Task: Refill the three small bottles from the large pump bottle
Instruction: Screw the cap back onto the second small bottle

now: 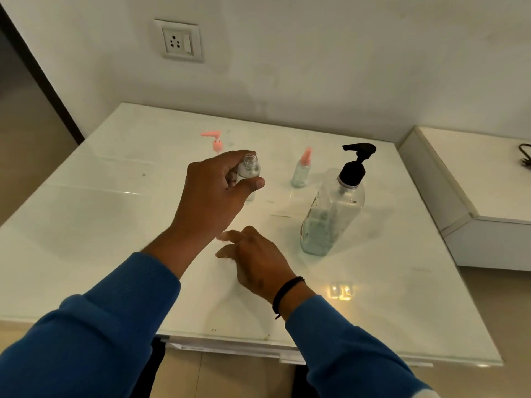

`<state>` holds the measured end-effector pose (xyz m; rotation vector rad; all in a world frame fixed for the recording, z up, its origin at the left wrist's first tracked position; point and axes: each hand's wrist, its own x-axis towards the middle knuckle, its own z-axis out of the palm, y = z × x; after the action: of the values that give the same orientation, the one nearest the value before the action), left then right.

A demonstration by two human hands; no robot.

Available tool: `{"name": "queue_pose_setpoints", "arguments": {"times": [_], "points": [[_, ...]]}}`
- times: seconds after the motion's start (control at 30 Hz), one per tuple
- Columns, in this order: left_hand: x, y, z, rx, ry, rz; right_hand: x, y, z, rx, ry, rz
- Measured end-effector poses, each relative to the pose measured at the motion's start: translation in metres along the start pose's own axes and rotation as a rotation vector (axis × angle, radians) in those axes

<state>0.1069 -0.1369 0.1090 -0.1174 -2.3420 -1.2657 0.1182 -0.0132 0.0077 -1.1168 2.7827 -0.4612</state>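
Gripping one uncapped small bottle (249,168), left hand (212,193); right hand (255,257) loose; two pink-topped bottles (301,170), one pump bottle (330,214)

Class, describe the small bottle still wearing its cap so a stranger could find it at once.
On the white table, look just left of the large pump bottle. The small clear bottle standing there has a pink pointed cap; the one the left hand holds is open-necked.

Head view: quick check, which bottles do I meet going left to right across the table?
Small bottle with the pink pump → open small bottle held up in the left hand → small bottle with the pink spray cap → large pump bottle.
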Motion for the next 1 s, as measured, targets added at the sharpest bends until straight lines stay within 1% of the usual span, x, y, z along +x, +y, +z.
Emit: {"name": "queue_pose_setpoints", "arguments": {"times": [0.17, 0.23, 0.27, 0.4, 0.5, 0.6, 0.67, 0.7, 0.8, 0.9, 1.0], "points": [[-0.006, 0.008, -0.002, -0.011, 0.007, 0.018, 0.001, 0.001, 0.004, -0.063, 0.079, -0.007], [-0.009, 0.01, -0.006, -0.018, 0.046, 0.014, -0.002, -0.006, 0.007, -0.045, 0.13, 0.002], [-0.009, 0.013, -0.012, -0.028, 0.078, 0.013, -0.004, -0.01, 0.003, -0.04, 0.183, 0.007], [0.001, 0.031, -0.036, -0.031, 0.172, 0.048, -0.008, -0.028, -0.028, -0.027, 0.49, 0.011], [0.016, 0.05, -0.052, 0.01, 0.201, 0.083, -0.013, -0.043, -0.069, 0.035, 0.644, 0.045], [0.027, 0.08, -0.064, -0.011, 0.211, 0.09, -0.022, -0.057, -0.12, 0.211, 0.769, 0.127], [0.033, 0.089, -0.066, -0.022, 0.211, 0.072, -0.021, -0.06, -0.149, 0.333, 0.85, 0.158], [0.034, 0.099, -0.069, -0.03, 0.211, 0.078, -0.025, -0.063, -0.17, 0.362, 0.884, 0.157], [0.033, 0.129, -0.078, -0.046, 0.175, 0.107, -0.041, -0.077, -0.229, 0.348, 0.947, 0.134], [0.033, 0.165, -0.088, -0.086, 0.149, 0.121, -0.061, -0.091, -0.286, 0.372, 1.064, 0.103], [0.034, 0.203, -0.099, -0.075, 0.083, 0.219, -0.086, -0.109, -0.34, 0.535, 1.12, 0.104]]}}
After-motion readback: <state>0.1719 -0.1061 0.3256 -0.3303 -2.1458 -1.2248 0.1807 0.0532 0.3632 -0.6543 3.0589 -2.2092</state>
